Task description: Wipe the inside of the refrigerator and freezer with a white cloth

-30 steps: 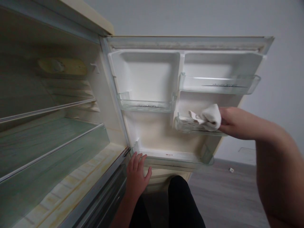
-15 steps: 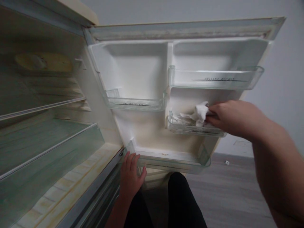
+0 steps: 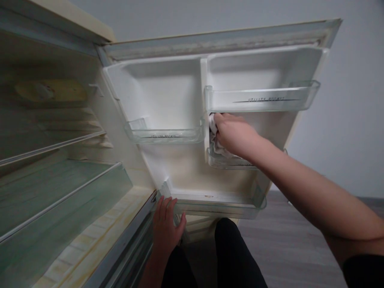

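Note:
An open fridge door (image 3: pixel 186 168) faces me, its inner side fitted with clear bins. My right hand (image 3: pixel 235 134) presses a white cloth (image 3: pixel 213 140) into the left inner corner of the middle right bin (image 3: pixel 231 163), just under the upper utility bin (image 3: pixel 261 100). Most of the cloth is hidden by the hand. My left hand (image 3: pixel 166 226) rests flat, fingers spread, against the lower left corner of the door, beside the bottom door bin (image 3: pixel 216 206).
The fridge cabinet with its glass shelves (image 3: pixel 63 188) is on the left, with nothing on the shelves. A left door bin (image 3: pixel 165 136) hangs at mid height. My dark-clothed knee (image 3: pixel 231 248) is below the door. Grey wood floor (image 3: pixel 288 244) lies to the right.
My right hand has slid the cloth leftward along the middle right bin, from its right end into its left corner. My left hand has stayed at the door's bottom corner.

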Demonstrator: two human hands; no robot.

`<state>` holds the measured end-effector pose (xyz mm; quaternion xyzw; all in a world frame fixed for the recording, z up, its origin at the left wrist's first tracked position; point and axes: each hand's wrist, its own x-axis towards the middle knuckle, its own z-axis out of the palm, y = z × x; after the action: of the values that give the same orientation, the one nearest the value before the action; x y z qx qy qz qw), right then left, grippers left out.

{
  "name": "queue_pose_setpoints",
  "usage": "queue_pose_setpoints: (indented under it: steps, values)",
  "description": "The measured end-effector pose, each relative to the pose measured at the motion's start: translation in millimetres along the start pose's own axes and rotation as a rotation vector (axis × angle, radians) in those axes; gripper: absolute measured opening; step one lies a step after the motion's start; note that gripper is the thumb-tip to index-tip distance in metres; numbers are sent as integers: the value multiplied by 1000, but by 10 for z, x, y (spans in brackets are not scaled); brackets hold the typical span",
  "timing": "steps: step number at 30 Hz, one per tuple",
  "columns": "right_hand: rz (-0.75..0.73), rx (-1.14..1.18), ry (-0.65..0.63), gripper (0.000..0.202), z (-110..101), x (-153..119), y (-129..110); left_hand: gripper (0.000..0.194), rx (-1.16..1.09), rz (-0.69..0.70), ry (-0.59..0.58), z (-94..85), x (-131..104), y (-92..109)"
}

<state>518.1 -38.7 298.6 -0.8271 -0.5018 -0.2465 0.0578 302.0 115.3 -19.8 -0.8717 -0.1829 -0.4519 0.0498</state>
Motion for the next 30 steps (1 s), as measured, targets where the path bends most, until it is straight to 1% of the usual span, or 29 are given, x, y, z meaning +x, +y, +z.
queue_pose_setpoints:
  steps: [3,7,14,17,20,23,26,28,30]
  values:
    - [-90,-5,-16,40,47,-74,42,52,0,4,3,-8,-2,6]
    - [-80,-196,10,44,60,-211,190,51,3,6,9,-20,-1,5]
    - [-116,-479,-26,45,-103,-439,472,52,4,19,-5,-27,-9,11]
    - [-78,-533,-43,41,-167,-534,610,51,11,18,13,-32,-6,38]
    - [-57,-511,-106,35,-219,-594,734,50,9,17,20,-38,1,62]
    - [-87,-410,-225,29,-241,-613,790,51,3,11,14,-37,6,79]
    - [-96,-228,-360,26,-209,-588,757,46,-7,-20,15,-18,15,107]
    - [-119,-115,-386,25,-171,-547,691,44,-2,-44,33,2,24,134]
    - [-155,2,-364,24,-136,-504,594,43,4,-57,45,18,33,160]
